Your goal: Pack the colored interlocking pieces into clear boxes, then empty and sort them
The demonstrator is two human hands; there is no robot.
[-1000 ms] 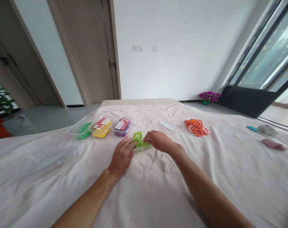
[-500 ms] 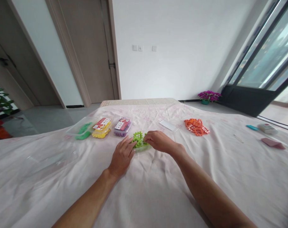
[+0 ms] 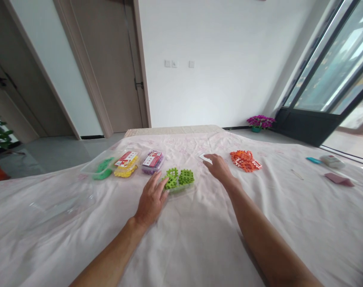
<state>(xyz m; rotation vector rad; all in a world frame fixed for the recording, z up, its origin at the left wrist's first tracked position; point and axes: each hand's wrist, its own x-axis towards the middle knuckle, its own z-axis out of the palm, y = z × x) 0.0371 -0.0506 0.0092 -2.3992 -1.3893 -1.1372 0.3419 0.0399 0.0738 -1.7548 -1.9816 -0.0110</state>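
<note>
At my left fingers [image 3: 155, 182] I see a glossy, clear plastic tray [image 3: 179, 191], green pieces [image 3: 186, 176] of smooth plastic, matt creased cloth [image 3: 196, 239]

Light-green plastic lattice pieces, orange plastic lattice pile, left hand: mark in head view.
Light-green plastic lattice pieces [image 3: 186, 176]: head view, rightmost stack.
Orange plastic lattice pile [image 3: 245, 158]: head view, middle of heap.
Left hand [image 3: 150, 198]: head view, back of hand.

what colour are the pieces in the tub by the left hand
The pieces are lime green, clearest in the head view.
</note>
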